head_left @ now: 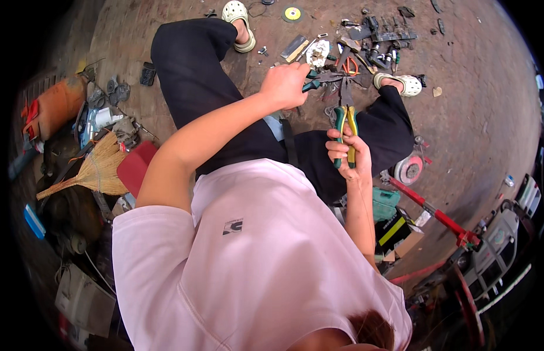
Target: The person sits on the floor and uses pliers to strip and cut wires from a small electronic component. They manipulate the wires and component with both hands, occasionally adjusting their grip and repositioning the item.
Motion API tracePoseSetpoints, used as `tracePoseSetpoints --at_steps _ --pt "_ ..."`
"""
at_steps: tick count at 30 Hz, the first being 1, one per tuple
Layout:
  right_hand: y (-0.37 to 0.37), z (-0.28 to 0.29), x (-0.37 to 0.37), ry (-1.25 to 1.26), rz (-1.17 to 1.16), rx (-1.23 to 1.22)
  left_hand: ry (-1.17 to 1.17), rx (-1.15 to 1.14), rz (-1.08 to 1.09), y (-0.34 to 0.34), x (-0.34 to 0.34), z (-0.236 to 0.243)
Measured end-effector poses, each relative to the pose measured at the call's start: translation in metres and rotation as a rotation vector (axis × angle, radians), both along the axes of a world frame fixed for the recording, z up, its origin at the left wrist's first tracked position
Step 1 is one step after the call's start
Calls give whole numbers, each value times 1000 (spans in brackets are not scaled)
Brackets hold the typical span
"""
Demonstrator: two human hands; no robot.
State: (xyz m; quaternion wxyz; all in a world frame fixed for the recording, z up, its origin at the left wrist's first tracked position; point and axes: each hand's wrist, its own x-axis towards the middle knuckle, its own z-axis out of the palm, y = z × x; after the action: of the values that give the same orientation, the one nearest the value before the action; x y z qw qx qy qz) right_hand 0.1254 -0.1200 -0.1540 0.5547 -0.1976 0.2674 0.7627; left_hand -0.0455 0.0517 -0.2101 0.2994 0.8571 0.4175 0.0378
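My left hand [286, 85] is closed on pliers with dark green handles [312, 82], their metal head pointing right. My right hand [349, 155] grips a second pair of pliers with green and yellow handles [351, 126], held upright with the dark jaws [345, 90] toward the top of the view. The two tools' heads are close together; I cannot tell whether they touch. Beyond them on the floor lie orange-handled pliers [351, 67], a crumpled white paper [319, 52] and assorted dark metal parts [393, 36].
My feet in cream clogs [410, 85] rest on the worn floor [477, 117]. To the left are a straw broom [93, 167] and an orange bag [57, 108]. At the right are a disc-shaped part [409, 170], a red jack handle [436, 210] and a green case [386, 202].
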Motion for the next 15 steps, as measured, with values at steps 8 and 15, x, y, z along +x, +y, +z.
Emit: tracePoseSetpoints --at_steps 8,15 --pt "17 -6 -69 723 -524 515 -259 -113 202 -25 38 18" --pt "43 29 -87 804 -216 1089 -522 -305 362 -43 79 19"
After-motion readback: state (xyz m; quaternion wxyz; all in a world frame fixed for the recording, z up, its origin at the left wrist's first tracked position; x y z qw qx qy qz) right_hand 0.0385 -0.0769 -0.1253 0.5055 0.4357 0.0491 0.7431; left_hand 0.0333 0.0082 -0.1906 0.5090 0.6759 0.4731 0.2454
